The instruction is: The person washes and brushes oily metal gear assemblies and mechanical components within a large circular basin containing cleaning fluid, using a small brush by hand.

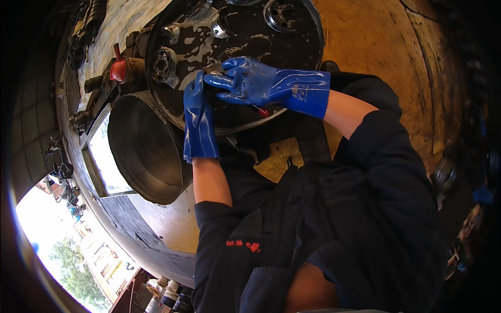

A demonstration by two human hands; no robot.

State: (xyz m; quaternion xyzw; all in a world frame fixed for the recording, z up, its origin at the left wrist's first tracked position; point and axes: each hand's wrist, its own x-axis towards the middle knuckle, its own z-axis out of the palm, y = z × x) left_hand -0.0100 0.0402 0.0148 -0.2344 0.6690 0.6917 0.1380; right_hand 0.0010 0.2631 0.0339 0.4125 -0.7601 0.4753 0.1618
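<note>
My left hand (197, 107) and my right hand (249, 82), both in blue rubber gloves, meet over the near left part of a wide round pan (319, 39) of dark liquid. The fingers of both are bent round a part mostly hidden by the gloves; only a greyish metal edge (213, 68) shows past them. Wet, shiny round metal parts that look like pistons lie in the liquid: one at the far right (281, 16), another at the far middle (222, 26), and one by the left wall (165, 63). Below my right wrist a small red piece (264, 111) shows at the near rim.
Left of the pan lies an open metal drum (146, 151), its mouth toward me. A red scoop-like cup (119, 69) rests among greasy metal parts (93, 83) beyond it. Brown, stained floor (376, 41) stretches to the right. Bottles (169, 297) stand at the lower left.
</note>
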